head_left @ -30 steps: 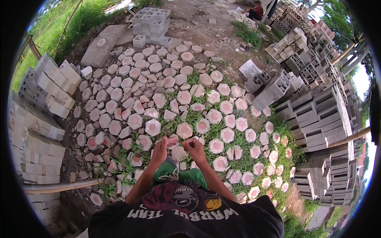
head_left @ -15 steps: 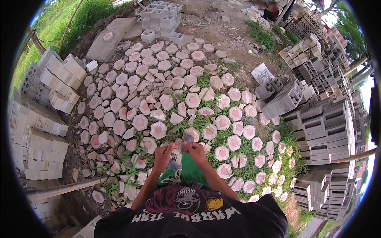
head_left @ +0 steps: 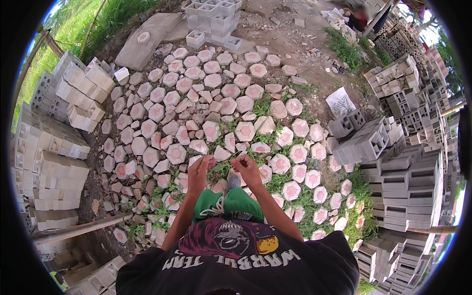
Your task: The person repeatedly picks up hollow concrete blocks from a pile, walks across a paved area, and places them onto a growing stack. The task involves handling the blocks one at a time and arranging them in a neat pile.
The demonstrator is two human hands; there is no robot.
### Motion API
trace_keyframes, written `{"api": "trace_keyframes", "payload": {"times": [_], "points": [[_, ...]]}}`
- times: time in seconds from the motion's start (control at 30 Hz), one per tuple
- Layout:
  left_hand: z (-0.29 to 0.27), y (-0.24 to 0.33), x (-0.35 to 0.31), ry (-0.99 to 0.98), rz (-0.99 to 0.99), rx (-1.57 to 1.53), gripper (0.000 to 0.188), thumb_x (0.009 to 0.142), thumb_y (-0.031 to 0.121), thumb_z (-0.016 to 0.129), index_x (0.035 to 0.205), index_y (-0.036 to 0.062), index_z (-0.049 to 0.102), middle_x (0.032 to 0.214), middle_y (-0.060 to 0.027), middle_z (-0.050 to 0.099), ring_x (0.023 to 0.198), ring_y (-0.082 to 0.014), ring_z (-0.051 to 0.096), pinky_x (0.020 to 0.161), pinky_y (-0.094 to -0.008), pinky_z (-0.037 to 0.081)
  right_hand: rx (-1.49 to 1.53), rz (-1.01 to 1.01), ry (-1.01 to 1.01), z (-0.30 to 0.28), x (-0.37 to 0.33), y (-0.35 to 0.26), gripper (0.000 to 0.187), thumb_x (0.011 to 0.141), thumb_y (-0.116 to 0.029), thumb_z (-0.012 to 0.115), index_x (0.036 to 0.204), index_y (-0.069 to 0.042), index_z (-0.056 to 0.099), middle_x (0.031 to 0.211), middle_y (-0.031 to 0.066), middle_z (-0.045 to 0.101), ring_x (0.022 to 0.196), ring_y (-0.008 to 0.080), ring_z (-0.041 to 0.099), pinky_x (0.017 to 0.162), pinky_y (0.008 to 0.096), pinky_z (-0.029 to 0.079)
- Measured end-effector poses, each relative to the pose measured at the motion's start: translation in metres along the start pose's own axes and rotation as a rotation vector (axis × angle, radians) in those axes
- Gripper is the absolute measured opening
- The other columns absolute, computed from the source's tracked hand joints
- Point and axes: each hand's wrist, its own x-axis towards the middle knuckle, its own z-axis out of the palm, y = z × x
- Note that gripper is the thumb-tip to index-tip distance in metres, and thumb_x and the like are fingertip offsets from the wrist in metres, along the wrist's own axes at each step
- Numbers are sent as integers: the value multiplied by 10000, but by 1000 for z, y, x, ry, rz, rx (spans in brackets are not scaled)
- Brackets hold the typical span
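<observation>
My left hand (head_left: 199,170) and my right hand (head_left: 248,169) are held out in front of my green shorts (head_left: 230,205), a short gap between them. Fingers and thumb are drawn together on each hand, as in a pinch. Whatever they hold, if anything, is too small to make out. Below them the ground is covered with hexagonal paving blocks (head_left: 176,153), pale grey with pinkish centres. One foot in a grey sock or shoe (head_left: 234,182) shows between the hands.
Grass (head_left: 273,194) grows between the pavers. Hollow concrete blocks are stacked at the left (head_left: 64,177), right (head_left: 403,184) and far side (head_left: 212,24). A bamboo pole (head_left: 83,230) juts in at lower left. A person (head_left: 357,20) is at the far right.
Both hands have come up and farther out from my body, still close together. The view has shifted, so the pavers and block stacks sit differently in the picture.
</observation>
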Motion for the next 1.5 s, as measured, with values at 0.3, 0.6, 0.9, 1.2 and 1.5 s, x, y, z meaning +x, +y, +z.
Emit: {"api": "trace_keyframes", "payload": {"times": [0.3, 0.6, 0.9, 1.2, 1.5], "points": [[7, -11, 47, 214, -16, -67, 137, 863, 107, 697, 904, -2, 623, 805, -8, 637, 737, -49, 574, 662, -192, 450, 58, 29, 61, -23, 66, -11, 209, 851, -186, 721, 808, -62, 559, 726, 2, 601, 640, 64, 553, 629, 227, 469], [10, -2, 141, 177, -93, -20, 350, 816, 134, 757, 663, 93, 445, 598, 78, 461, 523, 10, 358, 459, -183, 264, 73, 54, 43, -18, 154, -26, 314, 851, -236, 719, 658, -44, 562, 648, 3, 587, 633, 52, 523, 619, 217, 423], [9, 47, 288, 77, -31, 24, 424, 823, 130, 742, 583, 113, 392, 547, 96, 374, 496, 5, 275, 434, -222, 185, 13, 30, 120, 4, 261, -108, 225, 846, -212, 723, 816, -34, 588, 693, 4, 605, 635, 54, 535, 602, 216, 439], [26, 72, 378, -5, -20, -23, 429, 866, 189, 703, 574, 103, 400, 534, 84, 393, 493, -2, 290, 441, -223, 192, -65, -35, 200, 11, 324, -145, 240, 811, -214, 758, 798, -44, 589, 705, -8, 599, 638, 47, 520, 589, 212, 426], [46, 87, 425, 68, -126, -246, 287, 960, 273, 569, 769, 59, 582, 731, 27, 551, 653, -49, 478, 643, -218, 403, -130, 13, 59, 4, 390, -159, 314, 827, -284, 746, 709, -50, 574, 663, -12, 577, 600, 46, 495, 559, 213, 412]]}}
